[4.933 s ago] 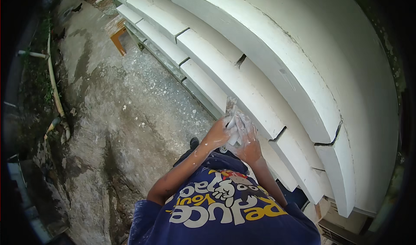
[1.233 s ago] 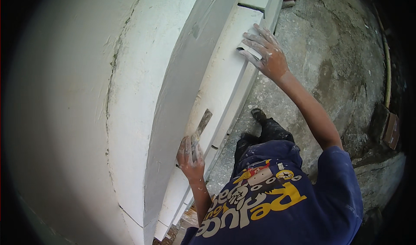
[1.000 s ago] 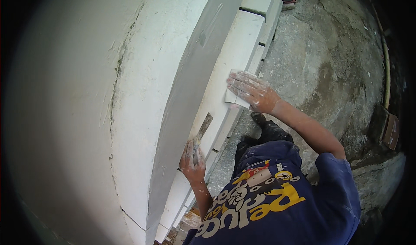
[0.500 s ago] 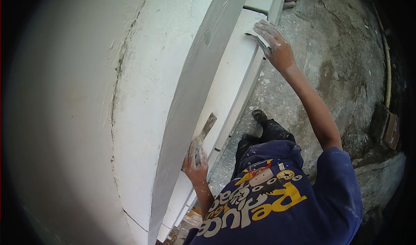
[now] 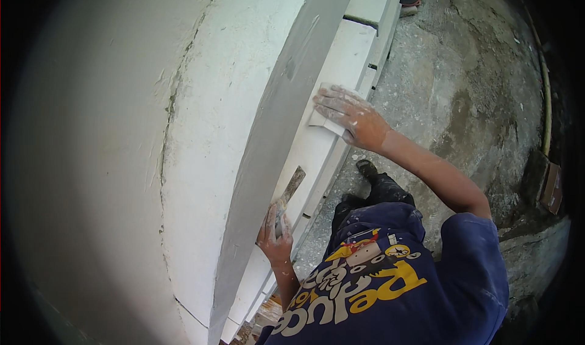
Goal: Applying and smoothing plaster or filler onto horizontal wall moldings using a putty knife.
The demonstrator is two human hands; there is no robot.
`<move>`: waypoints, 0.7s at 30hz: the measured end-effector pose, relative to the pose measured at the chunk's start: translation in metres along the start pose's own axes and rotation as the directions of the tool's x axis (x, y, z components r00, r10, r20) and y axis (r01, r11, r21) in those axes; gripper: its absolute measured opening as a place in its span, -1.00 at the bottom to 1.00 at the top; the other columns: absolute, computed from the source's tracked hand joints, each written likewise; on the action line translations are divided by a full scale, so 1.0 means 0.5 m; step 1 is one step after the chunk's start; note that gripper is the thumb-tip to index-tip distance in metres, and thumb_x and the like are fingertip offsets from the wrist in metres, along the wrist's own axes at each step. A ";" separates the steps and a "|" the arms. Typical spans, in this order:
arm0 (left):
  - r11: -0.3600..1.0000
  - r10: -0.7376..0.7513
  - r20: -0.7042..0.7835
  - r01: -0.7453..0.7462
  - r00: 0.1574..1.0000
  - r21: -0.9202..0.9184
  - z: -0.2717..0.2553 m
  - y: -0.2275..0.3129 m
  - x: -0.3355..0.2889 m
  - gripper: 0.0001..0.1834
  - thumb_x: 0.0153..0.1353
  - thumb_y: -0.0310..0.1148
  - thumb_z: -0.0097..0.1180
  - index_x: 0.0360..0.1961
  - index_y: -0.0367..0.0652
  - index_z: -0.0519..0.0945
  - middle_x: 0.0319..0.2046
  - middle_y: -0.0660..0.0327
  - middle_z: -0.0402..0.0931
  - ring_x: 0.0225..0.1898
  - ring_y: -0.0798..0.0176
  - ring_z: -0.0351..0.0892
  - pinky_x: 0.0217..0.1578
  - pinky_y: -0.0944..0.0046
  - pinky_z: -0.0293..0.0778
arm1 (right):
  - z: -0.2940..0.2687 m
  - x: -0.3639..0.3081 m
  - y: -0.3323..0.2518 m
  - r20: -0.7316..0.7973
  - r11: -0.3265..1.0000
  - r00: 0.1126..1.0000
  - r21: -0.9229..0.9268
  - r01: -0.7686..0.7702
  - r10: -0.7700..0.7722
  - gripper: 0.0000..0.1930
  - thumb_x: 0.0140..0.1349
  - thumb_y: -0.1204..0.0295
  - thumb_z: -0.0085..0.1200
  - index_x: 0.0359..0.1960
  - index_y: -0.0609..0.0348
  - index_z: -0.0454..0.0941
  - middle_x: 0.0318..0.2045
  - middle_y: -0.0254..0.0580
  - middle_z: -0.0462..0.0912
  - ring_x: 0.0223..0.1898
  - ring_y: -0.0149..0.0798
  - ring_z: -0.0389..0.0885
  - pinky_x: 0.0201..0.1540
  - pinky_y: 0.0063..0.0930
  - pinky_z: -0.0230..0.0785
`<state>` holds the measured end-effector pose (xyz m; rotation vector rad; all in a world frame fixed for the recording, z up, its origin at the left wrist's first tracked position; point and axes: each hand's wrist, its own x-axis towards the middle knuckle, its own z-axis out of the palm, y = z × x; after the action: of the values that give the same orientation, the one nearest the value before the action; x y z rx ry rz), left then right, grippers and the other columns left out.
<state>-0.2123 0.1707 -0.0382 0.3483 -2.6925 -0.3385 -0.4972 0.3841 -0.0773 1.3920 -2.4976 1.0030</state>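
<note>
Right hand (image 5: pixel 356 120) presses sanding pad (image 5: pixel 322 122) flat against white moulding (image 5: pixel 317 156).

The concrete ground (image 5: pixel 451 89) is grey, rough and dotted with white specks. A thin pipe (image 5: pixel 544 95) runs along its right edge. A brown block (image 5: pixel 553 188) lies near that edge, just below the pipe. A dark shoe (image 5: pixel 368 169) stands on the ground beside the white wall (image 5: pixel 201 131).
</note>
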 end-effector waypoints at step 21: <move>1.000 -0.009 0.006 0.009 1.000 0.020 0.002 0.010 -0.001 -0.65 0.13 -0.52 0.28 -0.01 -0.24 0.66 -0.01 0.04 0.63 0.04 -0.10 0.56 0.14 -0.02 0.43 | -0.082 0.076 0.105 0.021 0.968 0.989 -0.213 -0.135 0.143 -0.26 0.13 0.59 0.19 0.40 -0.10 0.33 0.43 -0.34 0.30 0.47 -0.18 0.18 0.56 -0.27 -0.01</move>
<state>-0.2133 0.1754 -0.0377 0.3653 -2.7023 -0.3158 -0.5693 0.4000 -0.0563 1.1981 -2.6679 0.7118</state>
